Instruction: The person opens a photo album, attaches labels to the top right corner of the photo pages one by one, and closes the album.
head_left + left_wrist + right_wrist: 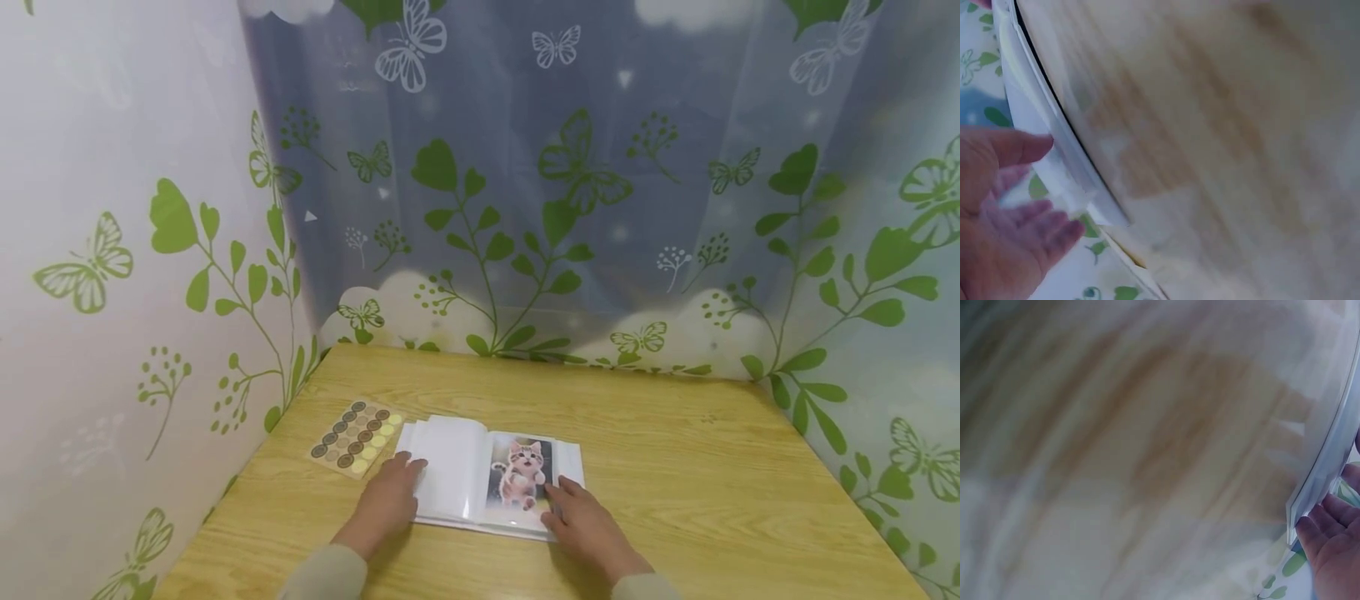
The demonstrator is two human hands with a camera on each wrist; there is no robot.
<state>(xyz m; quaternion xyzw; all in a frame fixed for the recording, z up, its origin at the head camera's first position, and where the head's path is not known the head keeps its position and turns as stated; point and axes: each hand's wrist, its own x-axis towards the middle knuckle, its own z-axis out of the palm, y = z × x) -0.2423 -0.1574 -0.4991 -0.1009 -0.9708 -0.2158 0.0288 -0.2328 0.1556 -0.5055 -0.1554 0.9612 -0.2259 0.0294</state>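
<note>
A white photo album (450, 475) lies open on the wooden table (675, 467), its right page showing a kitten photo (521, 475). My left hand (386, 500) rests with straight fingers on the album's left edge. My right hand (585, 521) lies flat on the lower right corner of the kitten page. In the left wrist view the left hand's fingers (1016, 219) lie against the album's white page edges (1066, 169). In the right wrist view the right hand's fingertips (1329, 531) touch the album corner (1310, 500). Both wrist views are blurred.
A sheet of round stickers (356, 437), brown and yellow, lies on the table left of the album. Curtains (525, 208) printed with green leaves and butterflies close in the table on the left, back and right.
</note>
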